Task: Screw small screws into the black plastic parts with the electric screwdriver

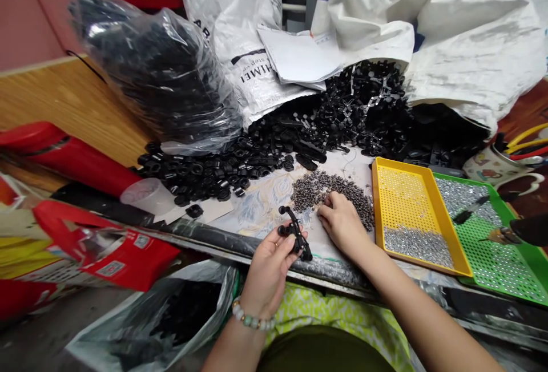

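Observation:
Near the table's front edge, my left hand is closed around a black jointed plastic part, with its arms and round ends sticking out past the fingers. Just to the right, my right hand reaches down at the near side of a pile of small dark metal pieces. Its thumb and fingertips are pinched together at the pile. Whatever lies between those fingertips is too small to make out.
A yellow perforated tray and a green one hold small silver pieces at right. Black plastic rings and linked black parts are heaped behind. White sacks stand at the back. An open plastic bag sits below left.

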Demonstrator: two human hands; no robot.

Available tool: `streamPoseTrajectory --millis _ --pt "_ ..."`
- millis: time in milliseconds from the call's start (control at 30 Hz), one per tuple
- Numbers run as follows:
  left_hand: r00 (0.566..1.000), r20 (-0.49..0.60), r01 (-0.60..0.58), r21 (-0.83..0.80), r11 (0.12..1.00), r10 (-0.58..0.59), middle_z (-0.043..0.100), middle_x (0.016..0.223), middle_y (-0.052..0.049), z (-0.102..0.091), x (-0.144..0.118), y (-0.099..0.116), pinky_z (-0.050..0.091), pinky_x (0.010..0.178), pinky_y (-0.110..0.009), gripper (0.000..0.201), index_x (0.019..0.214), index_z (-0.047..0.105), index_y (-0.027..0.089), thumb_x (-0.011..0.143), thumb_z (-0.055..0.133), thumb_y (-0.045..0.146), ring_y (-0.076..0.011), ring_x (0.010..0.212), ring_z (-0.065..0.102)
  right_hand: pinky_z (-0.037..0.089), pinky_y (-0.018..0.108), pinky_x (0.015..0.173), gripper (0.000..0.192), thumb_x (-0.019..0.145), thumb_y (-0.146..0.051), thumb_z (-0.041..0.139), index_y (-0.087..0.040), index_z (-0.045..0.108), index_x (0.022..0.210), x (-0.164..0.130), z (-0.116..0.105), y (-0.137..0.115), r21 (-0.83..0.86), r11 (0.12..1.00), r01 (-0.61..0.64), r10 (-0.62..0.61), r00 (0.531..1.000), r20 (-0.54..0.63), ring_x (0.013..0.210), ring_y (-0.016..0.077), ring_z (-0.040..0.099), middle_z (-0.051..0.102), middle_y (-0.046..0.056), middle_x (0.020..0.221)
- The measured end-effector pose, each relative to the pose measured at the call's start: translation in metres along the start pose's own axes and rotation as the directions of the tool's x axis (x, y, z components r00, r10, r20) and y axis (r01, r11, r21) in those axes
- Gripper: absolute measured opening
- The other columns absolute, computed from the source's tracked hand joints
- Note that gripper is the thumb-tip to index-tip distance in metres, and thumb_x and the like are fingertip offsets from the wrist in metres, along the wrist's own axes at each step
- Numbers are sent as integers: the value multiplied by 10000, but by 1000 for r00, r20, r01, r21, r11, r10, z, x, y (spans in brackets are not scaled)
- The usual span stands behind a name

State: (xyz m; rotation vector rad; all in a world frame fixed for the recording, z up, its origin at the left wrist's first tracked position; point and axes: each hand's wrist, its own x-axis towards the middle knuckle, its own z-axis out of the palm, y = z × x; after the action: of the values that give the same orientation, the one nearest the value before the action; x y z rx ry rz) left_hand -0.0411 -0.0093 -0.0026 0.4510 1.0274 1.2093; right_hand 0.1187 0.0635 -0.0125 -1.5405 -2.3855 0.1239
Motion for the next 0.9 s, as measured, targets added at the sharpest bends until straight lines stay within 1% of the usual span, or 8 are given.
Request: streamPoseTrajectory --millis 200,433,500,567,633,733,833,900 --pt "1000 -6 -15 -42 999 14 631 1020 -62 2 2 1 485 778 -235 212 1012 574 149 804 584 192 -151 978 588 349 295 705 169 860 -224 457 -180 613 811 1 -4 -4 53 998 -34 36 999 -40 819 187 424 490 71 859" --pt "999 -16 -30 -50 998 29 635 1007 -56 5 0 3 486 760 -232 186 971 588 155 791 600 199 -147 972 585 356 325 698 160 844 -179 441 -178 594 794 14 8 -6 -23 998 56 -57 998 -16 817 216 428 511 92 872" --pt "999 -23 -32 -51 998 31 639 995 -54 4 0 4 486 759 -236 176 960 592 155 789 600 200 -145 961 585 368 328 718 142 829 -154 436 -162 574 801 9 4 -6 45 997 66 -65 998 -24 819 211 443 526 101 884" --pt "999 -19 -38 -55 998 37 638 1000 -50 4 0 4 484 767 -239 166 952 595 158 792 596 198 -141 953 585 380 309 718 117 806 -121 435 -154 548 807 1 -6 -8 205 977 61 -55 998 -36 780 185 462 539 81 835" --pt "999 -3 -43 -57 997 43 635 1015 -48 4 0 4 479 787 -245 163 957 596 163 798 587 198 -141 961 581 384 270 681 101 790 -103 443 -163 525 796 -9 -17 -11 417 908 40 -34 999 -23 712 147 472 536 35 760" --pt "999 23 -42 -55 998 43 629 1027 -53 5 1 3 467 827 -260 175 981 590 167 811 572 207 -144 982 570 381 238 656 96 803 -132 459 -181 533 768 -19 -30 -19 661 749 -30 -8 998 54 688 119 492 544 -2 728" --pt "999 31 -40 -50 998 42 623 1042 -57 7 1 1 460 846 -263 218 1032 575 175 816 567 201 -136 985 559 392 236 675 105 824 -197 477 -182 573 785 -23 -35 -24 793 591 -145 11 985 172 716 117 518 586 -3 751" --pt "998 33 -48 -47 998 49 622 1042 -54 8 0 1 460 843 -257 232 1046 571 180 814 569 197 -130 979 558 394 229 665 114 822 -226 494 -172 582 775 -23 -36 -24 832 511 -214 31 972 231 701 112 517 594 -6 735"
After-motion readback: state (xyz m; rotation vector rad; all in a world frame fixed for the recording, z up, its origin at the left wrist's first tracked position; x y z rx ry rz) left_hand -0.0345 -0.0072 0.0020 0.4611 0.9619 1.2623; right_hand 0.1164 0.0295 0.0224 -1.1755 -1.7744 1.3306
